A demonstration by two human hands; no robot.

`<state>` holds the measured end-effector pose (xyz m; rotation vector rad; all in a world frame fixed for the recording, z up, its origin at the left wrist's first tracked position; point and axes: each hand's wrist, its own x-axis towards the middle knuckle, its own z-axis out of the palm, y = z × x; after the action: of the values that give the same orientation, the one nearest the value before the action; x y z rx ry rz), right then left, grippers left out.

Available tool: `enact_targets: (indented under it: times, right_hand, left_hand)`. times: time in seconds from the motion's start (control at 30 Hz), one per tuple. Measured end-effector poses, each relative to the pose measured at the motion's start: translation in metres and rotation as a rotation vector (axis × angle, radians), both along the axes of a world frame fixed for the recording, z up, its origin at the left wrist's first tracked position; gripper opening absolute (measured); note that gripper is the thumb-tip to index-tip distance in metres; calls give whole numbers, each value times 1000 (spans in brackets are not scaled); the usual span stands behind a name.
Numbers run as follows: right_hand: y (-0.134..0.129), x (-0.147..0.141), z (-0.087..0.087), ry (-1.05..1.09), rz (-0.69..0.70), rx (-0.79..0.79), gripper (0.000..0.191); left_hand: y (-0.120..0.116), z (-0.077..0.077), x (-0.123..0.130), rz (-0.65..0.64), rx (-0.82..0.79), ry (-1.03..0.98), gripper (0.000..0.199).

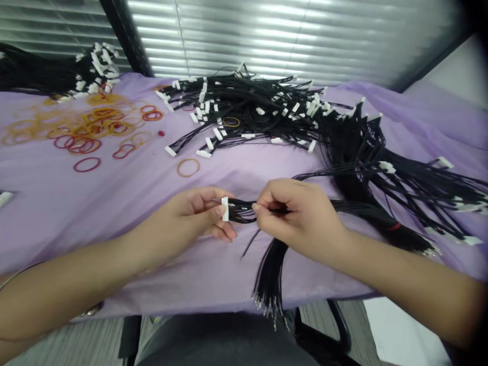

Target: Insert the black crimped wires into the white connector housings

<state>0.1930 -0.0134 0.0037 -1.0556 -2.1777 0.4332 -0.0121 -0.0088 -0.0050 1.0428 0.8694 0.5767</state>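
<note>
Near the front middle of the table, my left hand (202, 213) pinches a white connector (225, 209) between thumb and fingers. Several black wires (242, 211) run from the connector toward the right. My right hand (293, 213) is closed around these wires a short way from the connector. Below my right hand, a bundle of loose black wires (269, 274) with metal tips hangs down over the table's front edge. One single wire (249, 245) points down and left between the hands.
A purple cloth (152, 284) covers the table. Black cables with white connectors (263, 109) are heaped at the back. Yellow and red rubber bands (87, 145) lie at the left. A tied wire bundle (404, 234) lies right, beyond my right forearm. Blinds stand behind.
</note>
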Motion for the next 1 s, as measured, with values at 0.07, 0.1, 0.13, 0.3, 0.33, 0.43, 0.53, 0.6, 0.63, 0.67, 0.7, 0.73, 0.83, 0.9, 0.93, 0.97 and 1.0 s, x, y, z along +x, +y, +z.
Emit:
enact_targets:
  times: [0.07,0.1,0.13,0.3,0.33,0.43,0.53,0.6,0.63,0.67,0.7,0.73,0.83,0.9,0.93,0.97,1.0]
  right_hand:
    - [0,0,0,3,-7,2,16]
    - [0,-1,0,1,-14,5,16]
    - [1,-1,0,-4,-19,9,16]
    - [2,-1,-1,0,-15,60,17]
    - [2,0,-1,2,-15,70,17]
    - [1,0,-1,-3,-18,87,17]
    - [0,1,-1,-21,-11,102,17]
    - [0,0,-2,-37,4,117,16]
    - [0,0,-2,-44,12,125,16]
    - [0,0,-2,-50,22,130,16]
    - [0,0,-1,-55,27,130,17]
    - [0,0,-1,-58,31,126,17]
    - [0,0,0,-71,34,101,17]
    - [-1,0,0,-77,23,90,17]
    - [-1,0,1,-78,12,84,16]
    - [-1,0,1,-76,-2,72,16]
    - [-1,0,2,-70,-16,52,16]
  left_hand:
    - [0,-1,0,4,3,-11,13]
    - [-1,-2,0,10,-1,-22,13]
    - [-1,-2,0,16,-8,-31,14]
    - [0,-2,0,31,-37,-44,17]
    - [0,-2,0,28,-36,-46,16]
    - [1,0,1,14,-34,-56,12]
    - [1,2,2,12,-44,-47,10]
    - [1,2,3,18,-43,-36,10]
    - [1,2,3,23,-41,-33,11]
    - [1,1,3,27,-40,-32,12]
    - [1,1,3,31,-40,-34,12]
    - [1,1,3,32,-41,-38,13]
    - [0,0,2,25,-33,-60,14]
    - [0,0,2,18,-16,-60,15]
    - [-1,1,2,18,-8,-57,16]
    - [-1,1,2,18,-3,-48,17]
    - [-1,2,2,21,0,-40,17]
